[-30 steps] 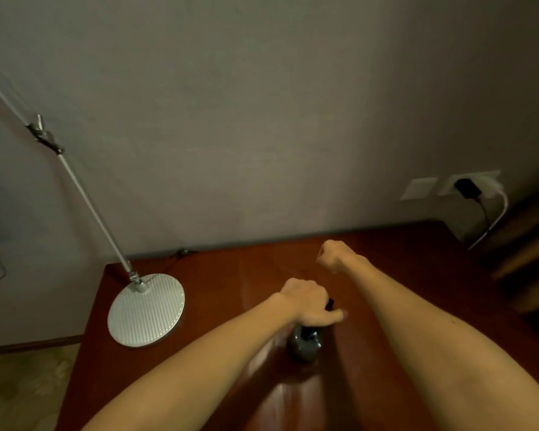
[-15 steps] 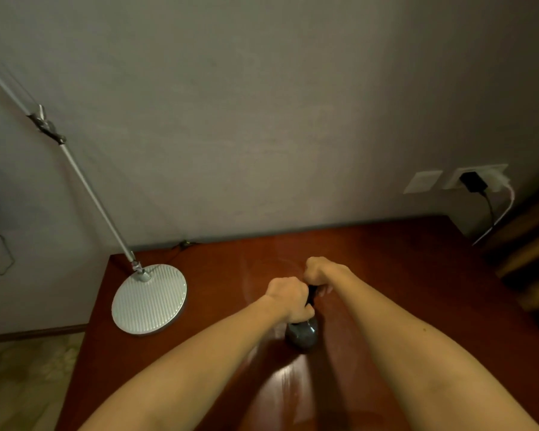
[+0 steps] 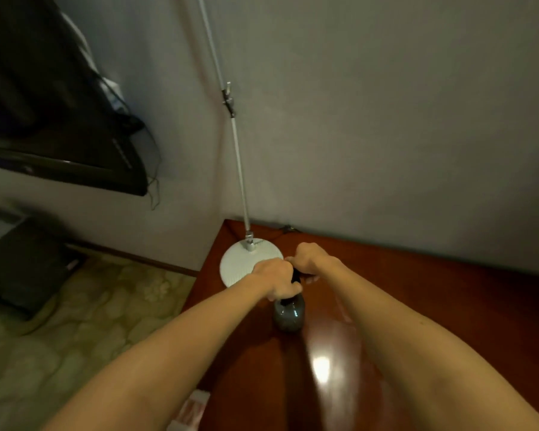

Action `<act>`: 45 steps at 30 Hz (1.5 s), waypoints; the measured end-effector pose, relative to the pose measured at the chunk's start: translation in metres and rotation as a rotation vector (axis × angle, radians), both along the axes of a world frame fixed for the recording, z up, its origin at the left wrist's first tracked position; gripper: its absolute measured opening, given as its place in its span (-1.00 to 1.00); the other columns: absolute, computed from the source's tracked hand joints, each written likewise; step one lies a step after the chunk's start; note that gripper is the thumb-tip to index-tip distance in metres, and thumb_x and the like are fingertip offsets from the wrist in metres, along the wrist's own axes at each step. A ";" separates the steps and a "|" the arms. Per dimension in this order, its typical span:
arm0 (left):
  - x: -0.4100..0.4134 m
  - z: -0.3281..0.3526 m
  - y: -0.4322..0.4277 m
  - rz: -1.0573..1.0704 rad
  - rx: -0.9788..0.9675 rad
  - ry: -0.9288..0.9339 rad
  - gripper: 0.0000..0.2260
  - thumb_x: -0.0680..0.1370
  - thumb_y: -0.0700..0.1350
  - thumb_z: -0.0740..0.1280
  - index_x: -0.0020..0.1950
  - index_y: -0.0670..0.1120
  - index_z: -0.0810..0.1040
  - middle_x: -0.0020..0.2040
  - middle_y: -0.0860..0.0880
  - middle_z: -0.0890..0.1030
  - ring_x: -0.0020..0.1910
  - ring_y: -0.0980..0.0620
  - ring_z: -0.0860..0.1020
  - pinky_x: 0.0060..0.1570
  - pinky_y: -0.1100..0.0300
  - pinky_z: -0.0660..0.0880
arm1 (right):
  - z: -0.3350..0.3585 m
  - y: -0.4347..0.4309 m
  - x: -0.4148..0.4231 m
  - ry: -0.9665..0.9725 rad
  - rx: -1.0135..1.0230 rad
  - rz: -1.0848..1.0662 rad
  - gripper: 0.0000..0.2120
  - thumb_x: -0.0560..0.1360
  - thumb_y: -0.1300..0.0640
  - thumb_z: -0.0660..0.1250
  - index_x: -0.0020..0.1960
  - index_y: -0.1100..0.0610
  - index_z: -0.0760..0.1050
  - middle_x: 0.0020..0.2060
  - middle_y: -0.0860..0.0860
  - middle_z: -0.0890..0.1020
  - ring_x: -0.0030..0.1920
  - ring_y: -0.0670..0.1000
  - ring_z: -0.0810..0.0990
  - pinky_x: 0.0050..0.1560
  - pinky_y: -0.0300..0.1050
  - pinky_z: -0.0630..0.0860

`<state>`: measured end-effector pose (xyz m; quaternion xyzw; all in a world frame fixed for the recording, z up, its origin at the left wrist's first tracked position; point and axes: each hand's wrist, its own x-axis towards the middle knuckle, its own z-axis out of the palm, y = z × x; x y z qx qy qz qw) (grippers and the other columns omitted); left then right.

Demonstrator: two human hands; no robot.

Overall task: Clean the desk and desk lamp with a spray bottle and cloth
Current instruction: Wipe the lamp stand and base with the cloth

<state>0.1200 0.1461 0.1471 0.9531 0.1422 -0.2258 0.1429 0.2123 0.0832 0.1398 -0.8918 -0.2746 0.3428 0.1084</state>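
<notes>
The head has turned left, and the hands have carried their load toward the lamp. Half a second ago the round lamp base (image 3: 243,259) lay well off to the left of the hands. Now it sits just beyond them, and the left hand (image 3: 276,279) overlaps its near edge in the view. A dark screen (image 3: 53,113) on the wall and the patterned floor (image 3: 91,306) have come into sight on the left.

Both hands are on the spray bottle (image 3: 288,317). The left hand is curled tightly round its neck, with the dark rounded body showing below the fist. The right hand (image 3: 313,262) is curled over the black top, fingers folded round it. I judge that one hand steadies the bottle while the other works the head, either twisting the nozzle or readying the trigger. Which of the two it is cannot be told, because the fingers hide the part.

The bottle is over the left end of the reddish bench (image 3: 433,306), close to the lamp base. Whether its bottom rests on the wood or is lifted just clear cannot be made out. Holding it this near the lamp suggests the base or the thin pole (image 3: 239,169) rising from it is the next thing to be sprayed.

A pale pinkish thing (image 3: 193,405) lies at the near left edge of the bench, half hidden by the left forearm. It may be the cloth, but it is too blurred to be sure. Neither hand holds a cloth, so wiping looks yet to come.
</notes>
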 end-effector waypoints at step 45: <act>-0.045 -0.008 0.083 0.036 0.189 -0.273 -0.58 0.54 0.08 0.20 0.34 -0.09 0.39 0.33 -0.14 0.42 0.27 -0.16 0.40 0.19 -0.05 0.38 | -0.033 0.044 -0.060 -0.358 0.039 -0.008 -0.60 0.59 -0.01 0.15 0.35 0.17 0.35 0.27 0.16 0.44 0.25 0.19 0.45 0.15 0.05 0.45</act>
